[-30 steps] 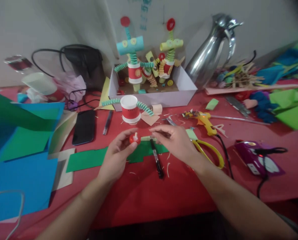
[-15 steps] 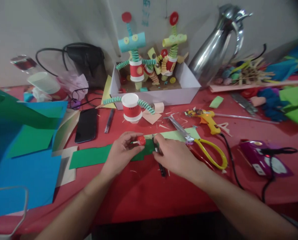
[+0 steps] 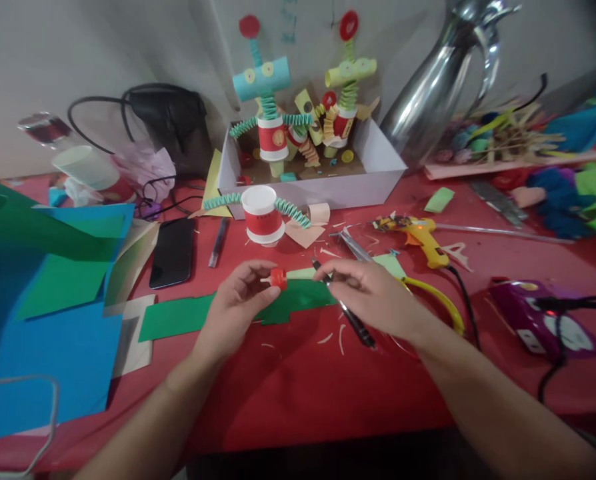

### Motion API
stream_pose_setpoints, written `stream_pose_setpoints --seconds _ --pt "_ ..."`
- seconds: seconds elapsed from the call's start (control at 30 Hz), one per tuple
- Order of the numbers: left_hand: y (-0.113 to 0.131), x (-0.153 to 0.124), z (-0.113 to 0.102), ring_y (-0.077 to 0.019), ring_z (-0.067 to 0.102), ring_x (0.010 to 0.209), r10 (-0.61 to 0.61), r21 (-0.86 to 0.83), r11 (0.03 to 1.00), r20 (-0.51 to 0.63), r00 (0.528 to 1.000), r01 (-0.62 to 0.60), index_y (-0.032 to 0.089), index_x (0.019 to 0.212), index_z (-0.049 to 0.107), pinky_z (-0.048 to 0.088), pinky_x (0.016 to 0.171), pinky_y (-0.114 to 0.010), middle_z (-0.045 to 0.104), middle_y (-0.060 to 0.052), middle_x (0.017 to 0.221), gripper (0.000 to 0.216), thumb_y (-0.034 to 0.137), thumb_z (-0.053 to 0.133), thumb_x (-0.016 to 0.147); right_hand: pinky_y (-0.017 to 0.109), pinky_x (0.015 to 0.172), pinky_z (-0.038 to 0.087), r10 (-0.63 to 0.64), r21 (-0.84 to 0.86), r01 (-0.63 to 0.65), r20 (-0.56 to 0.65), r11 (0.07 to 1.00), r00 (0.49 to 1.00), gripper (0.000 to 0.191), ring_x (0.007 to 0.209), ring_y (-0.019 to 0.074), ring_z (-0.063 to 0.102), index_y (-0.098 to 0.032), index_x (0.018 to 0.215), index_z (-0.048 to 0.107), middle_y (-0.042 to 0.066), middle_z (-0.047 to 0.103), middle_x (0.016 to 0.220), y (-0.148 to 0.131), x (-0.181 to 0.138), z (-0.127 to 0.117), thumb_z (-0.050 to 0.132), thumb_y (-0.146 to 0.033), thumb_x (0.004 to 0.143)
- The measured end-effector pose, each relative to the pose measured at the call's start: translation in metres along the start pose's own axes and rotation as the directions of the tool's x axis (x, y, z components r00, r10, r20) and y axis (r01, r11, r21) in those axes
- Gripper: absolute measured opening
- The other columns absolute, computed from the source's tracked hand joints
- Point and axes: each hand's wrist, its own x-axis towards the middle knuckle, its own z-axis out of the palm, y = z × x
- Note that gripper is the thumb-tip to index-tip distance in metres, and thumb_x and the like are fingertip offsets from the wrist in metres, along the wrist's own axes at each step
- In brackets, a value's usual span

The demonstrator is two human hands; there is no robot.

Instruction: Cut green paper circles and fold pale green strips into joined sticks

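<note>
My left hand (image 3: 233, 300) pinches a small red disc-shaped piece (image 3: 279, 279) that has a thin pale stick poking out toward the palm. To its right, my right hand (image 3: 373, 290) has thumb and fingertips closed around a slim black pen (image 3: 354, 321), slanted with its far end pointing up and left. Beneath both hands lies a strip of green card (image 3: 178, 319), with a pale green strip (image 3: 302, 274) behind it. Just beyond stands a red and white paper cup (image 3: 263, 217) with folded paper arms.
Yellow-handled scissors (image 3: 438, 293) lie partly behind my right wrist, near a yellow glue gun (image 3: 425, 241) with a cord. A white box (image 3: 318, 190) of paper-cup figures stands behind. A phone (image 3: 173, 252), another pen (image 3: 219, 243) and blue card (image 3: 53, 360) are left; a purple device (image 3: 543, 317) is right.
My right hand has moved right, away from the left, and the black pen has shifted and turned with it. My left hand still holds the red piece, tilted slightly differently. The view has shifted a little.
</note>
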Motion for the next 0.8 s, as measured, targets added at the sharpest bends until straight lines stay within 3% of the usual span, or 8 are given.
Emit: stream_pose_setpoints --seconds 0.1,0.2,0.27,0.37,0.5,0.6,0.7,0.8 --pt "-0.003 -0.001 0.003 -0.0181 0.064 0.085 0.057 0.313 0.947 0.037 0.998 -0.066 0.023 0.103 0.071 0.05 0.078 -0.031 0.071 -0.005 0.1 0.027 0.026 0.076 0.077 0.023 0.049 0.043 0.048 0.376 -0.089 0.117 0.922 0.992 0.028 0.053 0.0121 0.058 -0.019 0.097 0.071 0.0 0.064 0.065 0.004 0.003 -0.011 0.045 -0.017 0.084" --pt "-0.006 0.001 0.008 -0.0198 0.064 0.084 0.154 0.5 0.849 0.074 0.985 -0.17 0.025 0.102 0.073 0.049 0.079 -0.033 0.072 -0.006 0.101 0.025 0.024 0.075 0.076 0.028 0.068 0.055 -0.002 0.554 -0.118 0.212 0.824 0.977 0.03 0.075 0.017 0.07 -0.019 0.105 0.068 0.005 0.072 0.081 0.008 0.005 -0.021 0.05 -0.014 0.081" --pt "-0.006 0.002 0.009 -0.0206 0.064 0.084 0.215 0.547 0.807 0.077 0.974 -0.222 0.026 0.1 0.074 0.048 0.079 -0.033 0.072 -0.005 0.098 0.025 0.022 0.075 0.075 0.029 0.074 0.056 -0.035 0.562 -0.11 0.241 0.82 0.97 0.031 0.086 0.0184 0.07 -0.021 0.11 0.065 0.004 0.072 0.089 0.009 0.004 -0.025 0.062 -0.017 0.079" --pt "-0.002 0.001 0.007 -0.0214 0.064 0.086 0.275 0.603 0.754 0.069 0.959 -0.26 0.026 0.099 0.074 0.049 0.078 -0.033 0.072 -0.005 0.098 0.024 0.022 0.075 0.075 0.027 0.07 0.055 -0.033 0.533 -0.099 0.233 0.84 0.972 0.032 0.08 0.0158 0.066 -0.023 0.105 0.062 0.002 0.069 0.087 0.006 0.002 -0.029 0.075 -0.025 0.076" --pt "0.005 -0.001 -0.001 -0.0208 0.064 0.084 0.268 0.649 0.723 0.053 0.962 -0.237 0.025 0.103 0.074 0.049 0.077 -0.032 0.072 -0.005 0.098 0.025 0.024 0.072 0.078 0.022 0.059 0.044 -0.045 0.467 0.026 0.03 0.884 0.999 0.018 0.068 0.0104 0.054 -0.022 0.089 0.06 -0.003 0.056 0.076 0.003 0.001 -0.027 0.072 -0.035 0.084" --pt "0.005 -0.002 -0.006 -0.0212 0.065 0.084 0.195 0.639 0.745 0.065 0.979 -0.191 0.026 0.109 0.073 0.049 0.079 -0.033 0.073 -0.005 0.099 0.031 0.022 0.071 0.079 0.024 0.053 0.035 -0.058 0.498 0.114 -0.125 0.86 0.99 0.029 0.057 0.0087 0.042 -0.021 0.072 0.055 -0.005 0.044 0.064 0.004 0.004 -0.015 0.063 -0.041 0.091" --pt "0.003 -0.002 -0.008 -0.0222 0.066 0.085 0.12 0.616 0.777 0.058 0.991 -0.13 0.026 0.11 0.073 0.05 0.081 -0.034 0.074 -0.005 0.099 0.035 0.019 0.073 0.076 0.026 0.051 0.031 0.016 0.55 0.06 -0.132 0.833 0.991 0.032 0.052 0.0092 0.037 -0.021 0.071 0.056 -0.006 0.038 0.056 0.008 0.007 0.0 0.06 -0.043 0.093" --pt "0.0 0.0 -0.006 -0.0226 0.066 0.083 0.126 0.608 0.783 0.046 0.991 -0.127 0.027 0.104 0.075 0.05 0.081 -0.035 0.075 -0.005 0.097 0.034 0.018 0.077 0.071 0.025 0.055 0.036 0.093 0.562 -0.03 -0.085 0.827 0.992 0.021 0.055 0.01 0.045 -0.021 0.08 0.062 -0.006 0.047 0.055 0.011 0.009 0.011 0.062 -0.039 0.091"
